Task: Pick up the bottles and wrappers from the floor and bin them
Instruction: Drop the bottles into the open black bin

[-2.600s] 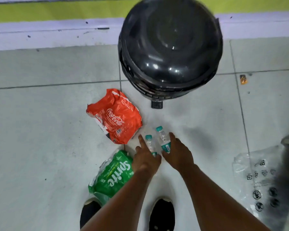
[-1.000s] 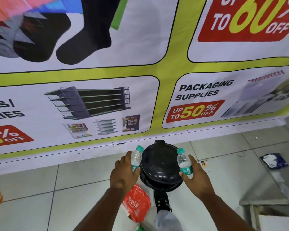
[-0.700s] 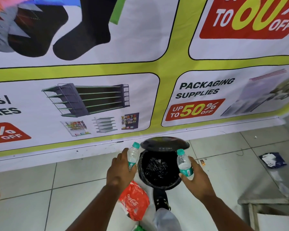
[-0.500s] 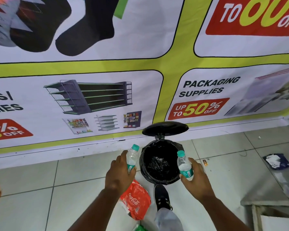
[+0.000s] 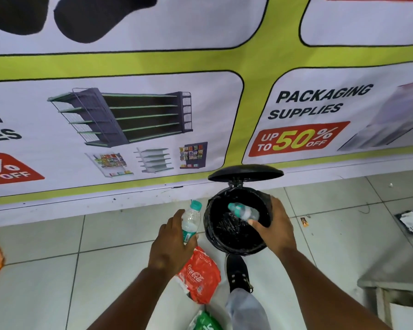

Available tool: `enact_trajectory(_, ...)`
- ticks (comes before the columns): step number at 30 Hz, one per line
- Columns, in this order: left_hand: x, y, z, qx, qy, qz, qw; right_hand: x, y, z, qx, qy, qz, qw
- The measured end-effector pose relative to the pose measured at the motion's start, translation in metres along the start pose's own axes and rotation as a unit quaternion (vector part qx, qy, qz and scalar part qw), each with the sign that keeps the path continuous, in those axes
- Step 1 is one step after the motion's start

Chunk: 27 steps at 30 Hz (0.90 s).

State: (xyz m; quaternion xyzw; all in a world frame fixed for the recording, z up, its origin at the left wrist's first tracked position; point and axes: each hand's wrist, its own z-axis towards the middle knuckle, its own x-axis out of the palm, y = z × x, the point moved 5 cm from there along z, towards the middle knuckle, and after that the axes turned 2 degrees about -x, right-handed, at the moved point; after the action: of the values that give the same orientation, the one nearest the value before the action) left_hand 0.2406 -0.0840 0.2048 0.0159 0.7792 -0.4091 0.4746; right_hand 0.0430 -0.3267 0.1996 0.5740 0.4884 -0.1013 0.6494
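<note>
**2 bottles at the open bin**

Behind, we see a sale banner (image 5: 119, 115) over grey floor tiles (image 5: 45, 270). The black pedal bin (image 5: 236, 239) has its lid up. Our right hand (image 5: 274, 229) pinches 1 bottle (image 5: 243, 211) by the base, tilted over the bin mouth. Our left hand (image 5: 169, 244) wraps bottle 2 (image 5: 191, 221), upright beside the bin. A red Coca-Cola wrapper (image 5: 198, 279) and green wrapper (image 5: 204, 321) lie on the floor.
</note>
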Motion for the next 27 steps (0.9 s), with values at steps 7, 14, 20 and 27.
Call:
enact_trajectory(7,0.030,-0.039,0.018,0.020,0.044,0.036,0.998,-0.042,-0.046,-0.005,0.000,0.003,-0.072,0.997)
enact_trajectory(14,0.079,-0.088,0.044,0.066,0.120,0.114,0.984,-0.099,-0.091,-0.007,0.010,-0.006,-0.091,0.996)
enact_trajectory(20,0.117,-0.133,0.068,0.145,0.131,0.154,0.969,-0.118,-0.124,-0.010,0.030,-0.001,-0.111,0.993)
enact_trajectory(27,0.112,-0.121,0.082,0.149,0.058,0.149,0.976,-0.104,-0.136,-0.018,0.030,0.035,-0.127,0.991)
